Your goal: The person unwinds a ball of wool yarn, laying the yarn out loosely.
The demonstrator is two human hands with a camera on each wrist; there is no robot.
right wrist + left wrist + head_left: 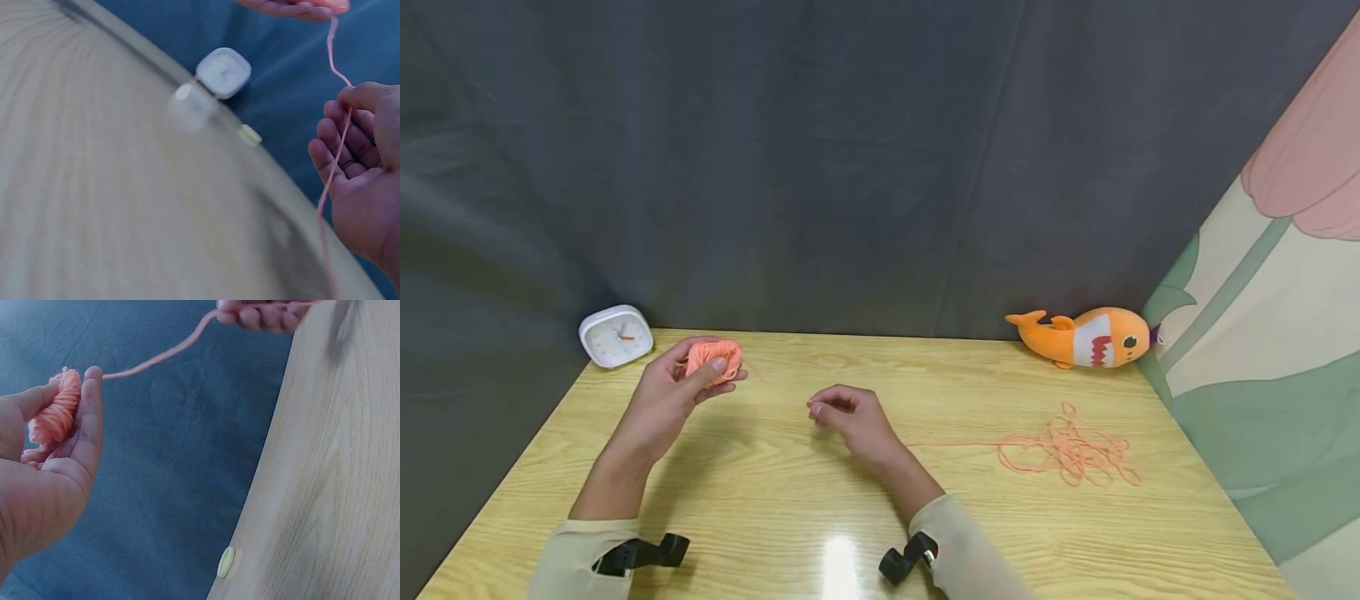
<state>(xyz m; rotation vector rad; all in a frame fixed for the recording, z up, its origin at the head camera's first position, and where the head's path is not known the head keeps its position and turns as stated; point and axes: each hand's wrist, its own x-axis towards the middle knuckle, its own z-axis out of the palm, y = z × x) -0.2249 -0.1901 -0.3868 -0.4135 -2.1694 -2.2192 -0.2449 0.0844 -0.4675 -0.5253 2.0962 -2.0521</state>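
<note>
A small ball of coral-pink yarn [715,357] sits in my left hand [673,387], held between the thumb in front and the fingers behind. In the left wrist view the wound yarn [57,412] shows its wrapped strands. From it a single strand [169,355] runs across to my right hand [853,418], whose thumb and forefinger pinch it. The right wrist view shows that strand [337,156] crossing the palm and hanging below the hand. Past the right wrist it leads to a loose tangle of yarn [1078,450] on the right of the table.
A white square clock [617,336] stands at the table's back left corner. At the back right lies an orange plush shark [1086,337]. A dark curtain [820,167] hangs behind the wooden table [790,533], and a patterned cloth [1262,350] covers the right side.
</note>
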